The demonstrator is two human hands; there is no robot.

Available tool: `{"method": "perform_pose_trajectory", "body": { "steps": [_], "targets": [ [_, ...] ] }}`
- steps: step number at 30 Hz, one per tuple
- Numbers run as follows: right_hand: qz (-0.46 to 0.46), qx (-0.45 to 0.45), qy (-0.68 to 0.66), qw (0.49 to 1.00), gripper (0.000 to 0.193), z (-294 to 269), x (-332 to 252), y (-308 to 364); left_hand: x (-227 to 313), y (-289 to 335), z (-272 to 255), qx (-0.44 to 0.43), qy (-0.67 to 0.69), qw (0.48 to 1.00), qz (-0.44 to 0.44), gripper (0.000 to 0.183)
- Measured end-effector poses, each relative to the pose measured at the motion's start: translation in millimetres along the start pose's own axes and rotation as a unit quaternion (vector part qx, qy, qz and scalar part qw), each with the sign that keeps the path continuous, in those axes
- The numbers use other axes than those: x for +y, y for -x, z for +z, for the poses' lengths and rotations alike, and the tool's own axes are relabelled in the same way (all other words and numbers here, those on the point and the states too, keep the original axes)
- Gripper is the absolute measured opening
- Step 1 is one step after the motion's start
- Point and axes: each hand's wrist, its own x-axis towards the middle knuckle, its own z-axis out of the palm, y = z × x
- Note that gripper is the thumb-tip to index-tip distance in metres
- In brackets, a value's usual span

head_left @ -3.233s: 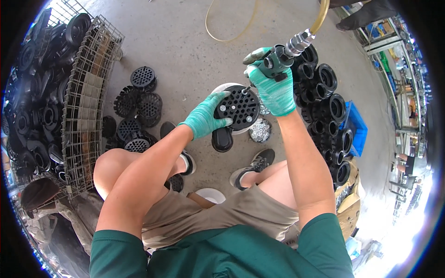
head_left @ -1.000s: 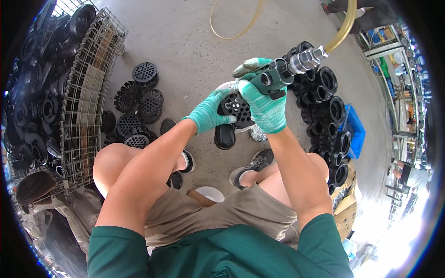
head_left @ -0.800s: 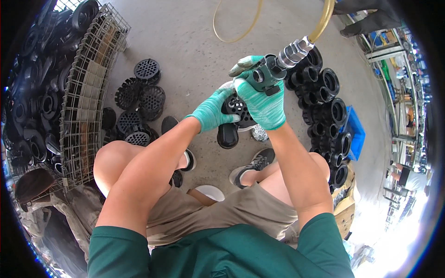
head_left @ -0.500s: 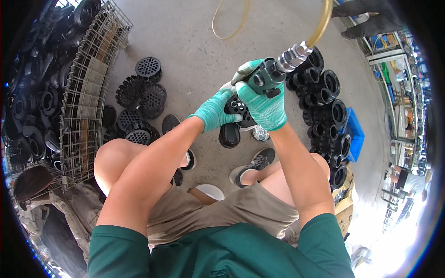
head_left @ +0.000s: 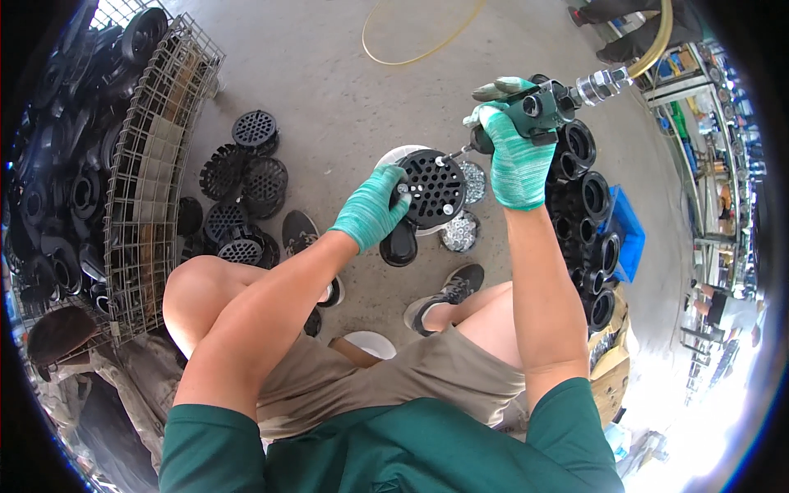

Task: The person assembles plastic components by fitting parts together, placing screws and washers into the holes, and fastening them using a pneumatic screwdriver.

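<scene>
A round black perforated grate (head_left: 433,187) lies in front of me on top of a white round piece (head_left: 398,156). My left hand (head_left: 371,207), in a green glove, grips its left edge with thumb and fingers around a small shiny metal piece (head_left: 403,190). My gloved right hand (head_left: 519,160) is closed around a dark green air-powered screwdriver (head_left: 538,107). The driver's thin bit (head_left: 454,154) slants down to the grate's upper right edge. A black rounded part (head_left: 399,245) sits below the grate. Two small dishes of metal screws (head_left: 460,233) (head_left: 472,182) stand beside it.
Several black grates (head_left: 267,177) lie on the floor at left, near a wire cage (head_left: 152,164) full of black parts. Black rings (head_left: 582,193) are stacked at right beside a blue bin (head_left: 627,236). A yellowish hose (head_left: 656,45) leads from the driver. My shoes flank the work.
My right hand has moved right with the driver, away from my left hand, uncovering the grate and the screw dishes. The left hand has shifted slightly left and down.
</scene>
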Motion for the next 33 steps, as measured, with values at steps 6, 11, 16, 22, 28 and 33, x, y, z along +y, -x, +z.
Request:
{"method": "perform_pose_trajectory", "body": {
  "steps": [6, 11, 16, 22, 28, 33],
  "targets": [
    [0.002, 0.030, 0.008, 1.000, 0.035, -7, 7, -2, 8, -1, 3, 0.031, -0.016, 0.999, 0.023, 0.029],
    [0.005, 0.033, 0.024, 0.999, 0.034, -9, 14, -6, 10, -1, 0, 0.009, -0.012, 1.000, -0.012, 0.029],
    [0.009, 0.032, 0.014, 0.999, 0.033, -6, 21, -5, 24, -9, -3, 0.000, -0.096, 0.995, -0.016, 0.039],
    [0.003, 0.013, 0.025, 1.000, 0.035, -7, 37, -3, 44, -31, 4, -0.020, -0.203, 0.979, -0.017, 0.072],
    [0.011, -0.028, 0.015, 0.999, 0.034, -1, 35, 2, 49, -29, -2, -0.048, -0.190, 0.980, -0.036, 0.073],
    [0.030, -0.042, 0.038, 0.998, 0.033, -7, 39, -5, 44, -28, 3, -0.037, -0.178, 0.983, -0.028, 0.074]
  ]
}}
